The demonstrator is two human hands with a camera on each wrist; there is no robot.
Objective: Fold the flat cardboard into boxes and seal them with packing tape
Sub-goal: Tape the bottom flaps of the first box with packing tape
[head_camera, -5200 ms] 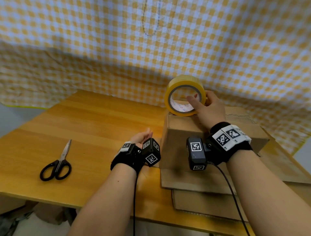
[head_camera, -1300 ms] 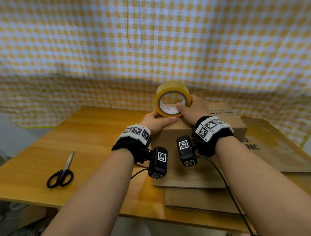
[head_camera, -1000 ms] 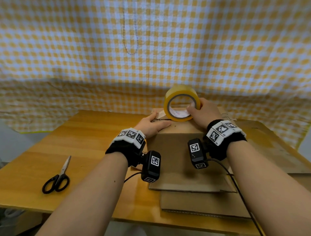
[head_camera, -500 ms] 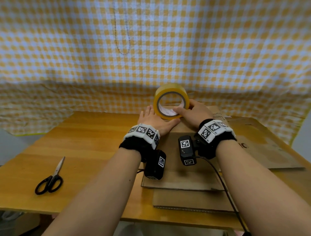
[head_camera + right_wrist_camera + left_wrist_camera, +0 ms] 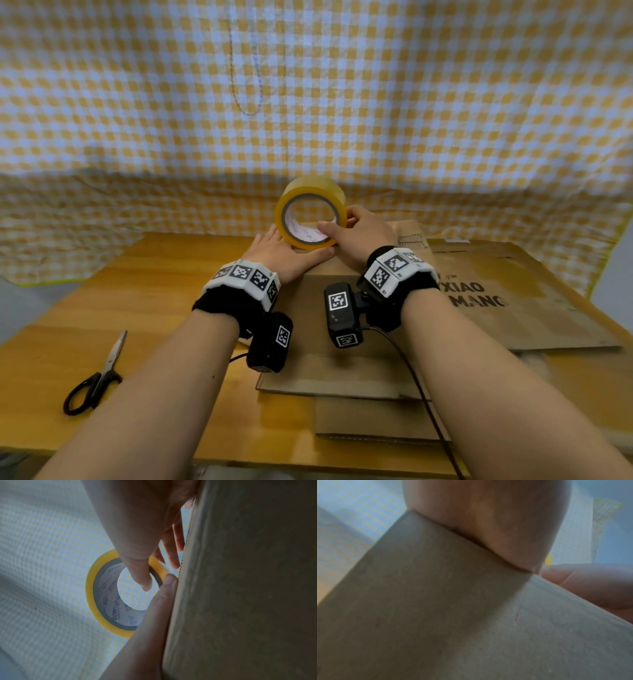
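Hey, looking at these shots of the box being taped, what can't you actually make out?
- Top seam of the box: head view, covered by the left hand, right hand and tape roll.
- Loose tape end: not discernible in any view.
- Left fingers: left wrist view, blocked by the palm and cardboard.
- Print on the flat cardboard: head view, partly cut off by the right wristband.
- Scissors blades: too small to judge.

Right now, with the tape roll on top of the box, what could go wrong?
The tape roll stands on edge at the box's left end, held by the right hand; it could roll off. The left hand presses flat on the top right beside the roll, so tape may stick to its fingers. The scissors lie far left, an awkward reach while holding tape taut.
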